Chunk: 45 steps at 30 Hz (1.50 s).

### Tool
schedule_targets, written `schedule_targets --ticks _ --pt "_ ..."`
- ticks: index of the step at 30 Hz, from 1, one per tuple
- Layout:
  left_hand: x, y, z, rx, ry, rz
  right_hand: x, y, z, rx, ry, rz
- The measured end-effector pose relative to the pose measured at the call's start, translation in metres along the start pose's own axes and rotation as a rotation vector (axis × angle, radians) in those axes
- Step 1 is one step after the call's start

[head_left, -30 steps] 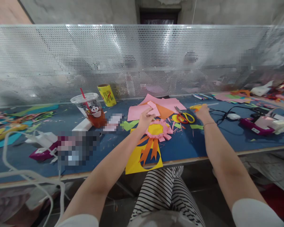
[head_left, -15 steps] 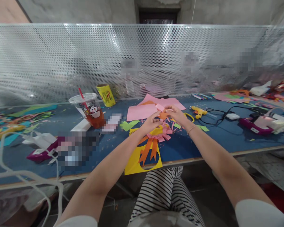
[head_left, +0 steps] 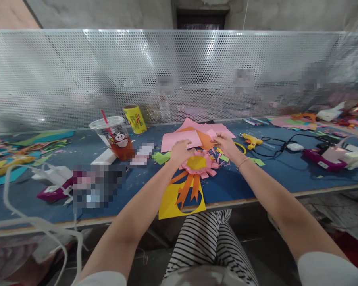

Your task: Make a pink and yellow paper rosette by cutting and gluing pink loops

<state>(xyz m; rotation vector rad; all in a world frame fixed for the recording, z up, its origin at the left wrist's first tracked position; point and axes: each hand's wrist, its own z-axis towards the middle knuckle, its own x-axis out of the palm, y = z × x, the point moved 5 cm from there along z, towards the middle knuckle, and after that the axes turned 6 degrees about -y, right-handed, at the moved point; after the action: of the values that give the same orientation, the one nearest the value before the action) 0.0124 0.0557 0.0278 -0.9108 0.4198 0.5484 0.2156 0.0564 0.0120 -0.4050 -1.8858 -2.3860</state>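
Observation:
A paper rosette (head_left: pixel 197 163) with a yellow centre, a pink fringed rim and orange ribbon tails (head_left: pixel 187 190) lies in front of me. My left hand (head_left: pixel 181 151) is at its upper left, over the near edge of a pink paper sheet (head_left: pixel 179 140). Its fingers are bent and apart, with nothing visible between them. To the right, my right hand (head_left: pixel 226 144) pinches a small pink paper piece (head_left: pixel 211 134) above an orange sheet (head_left: pixel 206 141). Under the tails is a yellow sheet (head_left: pixel 167 204) with a round hole, overhanging the table edge.
A yellow glue gun (head_left: pixel 251 141) with a black cord lies at right, near a purple power strip (head_left: pixel 324 159). At left stand a drink cup (head_left: pixel 116 139) and a yellow tape roll (head_left: pixel 135 120). A perforated metal screen (head_left: pixel 107 71) bounds the blue table's back.
My hands have moved apart, the left one leftward off the rosette's top. The small pink piece has shifted right with my right hand, and more of the yellow centre shows.

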Motion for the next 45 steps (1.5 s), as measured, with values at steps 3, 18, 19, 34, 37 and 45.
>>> schedule_targets --ticks 3,18,19,34,37,45 --pt "-0.003 0.021 0.003 -0.109 0.113 0.259 -0.008 -0.006 0.004 0.063 -0.042 -0.07" --pt "0.008 0.005 -0.006 -0.09 0.379 0.107 -0.006 -0.043 0.02 -0.086 -0.072 -0.623" --pt "0.008 0.003 -0.006 -0.106 0.385 0.07 -0.006 -0.042 0.019 -0.093 -0.071 -0.629" --pt "-0.008 -0.027 0.004 0.153 0.064 -0.387 0.009 0.024 -0.019 -0.539 -0.339 -0.62" --pt "-0.007 -0.025 0.004 0.105 0.105 -0.437 0.007 0.029 -0.022 -0.605 -0.373 -0.634" --pt "0.004 -0.008 0.002 -0.199 0.263 -0.806 -0.014 0.04 -0.02 -0.678 -0.539 -0.585"
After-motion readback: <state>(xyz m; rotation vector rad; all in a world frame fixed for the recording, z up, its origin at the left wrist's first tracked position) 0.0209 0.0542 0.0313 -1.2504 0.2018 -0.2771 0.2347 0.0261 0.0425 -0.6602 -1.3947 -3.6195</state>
